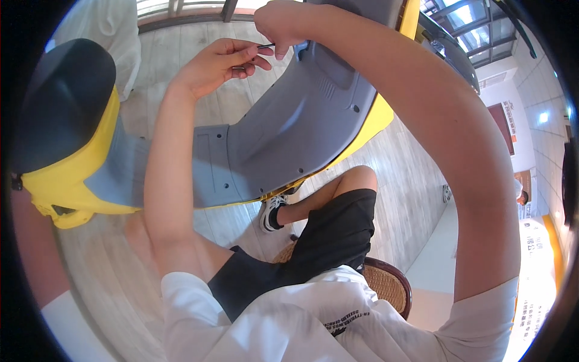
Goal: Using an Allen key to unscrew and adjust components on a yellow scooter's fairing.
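In front of me stands a yellow and grey scooter with a black seat at its left end. Up by the inner side of its front panel, my left hand pinches a thin dark rod between thumb and fingers. The rod reaches across to my right hand, whose fingers are curled close to the panel's upper edge. What sits inside that right hand is hidden. My right forearm passes over the grey front panel, while the left arm rises over the footboard.
I sit on a woven chair with a dark rim. My shoe rests under the scooter's side. A white cloth hangs at the upper left. A printed white board stands at the right, and another person shows behind it.
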Demonstrator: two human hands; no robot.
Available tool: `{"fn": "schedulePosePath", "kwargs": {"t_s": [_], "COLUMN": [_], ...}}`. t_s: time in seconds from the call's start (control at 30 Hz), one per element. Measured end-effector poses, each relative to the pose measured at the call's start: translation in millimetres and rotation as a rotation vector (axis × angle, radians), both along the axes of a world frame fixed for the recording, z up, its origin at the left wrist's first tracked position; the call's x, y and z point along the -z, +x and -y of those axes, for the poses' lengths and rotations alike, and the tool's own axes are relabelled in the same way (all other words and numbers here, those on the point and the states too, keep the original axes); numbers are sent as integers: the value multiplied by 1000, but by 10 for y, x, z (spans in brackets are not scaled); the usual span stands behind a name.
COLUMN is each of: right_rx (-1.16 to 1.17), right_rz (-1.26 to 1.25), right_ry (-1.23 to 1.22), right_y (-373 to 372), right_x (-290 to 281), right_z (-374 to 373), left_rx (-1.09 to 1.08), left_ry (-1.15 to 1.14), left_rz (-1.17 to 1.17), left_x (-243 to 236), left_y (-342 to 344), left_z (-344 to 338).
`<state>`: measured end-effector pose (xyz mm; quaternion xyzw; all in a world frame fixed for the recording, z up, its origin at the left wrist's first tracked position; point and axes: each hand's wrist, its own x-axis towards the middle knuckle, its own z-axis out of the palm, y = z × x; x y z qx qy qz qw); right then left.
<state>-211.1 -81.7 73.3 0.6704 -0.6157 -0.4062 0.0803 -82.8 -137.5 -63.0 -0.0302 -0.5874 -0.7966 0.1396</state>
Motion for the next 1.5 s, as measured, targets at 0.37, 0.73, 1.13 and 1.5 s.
{"fn": "schedulePosePath", "kwargs": {"t_s": [0.37, 0.73, 1.13, 1.5], "right_rx": [-16, -34, -7, 61], "right_rz": [32, 8, 136, 80], "right_ry": [-21, -34, -15, -14], "right_y": [88, -5, 48, 141], "right_x": [-78, -67, -101, -131], "right_z": [-88, -105, -212, -189], "left_rx": [-636, 32, -776, -253], "left_ry": [-666, 167, -921, 261], "left_rz": [-141, 14, -6, 100], "left_x": [2, -105, 3, -114], "left_y": [-75, 40, -59, -19], "left_z": [-123, -131, -246, -235]}}
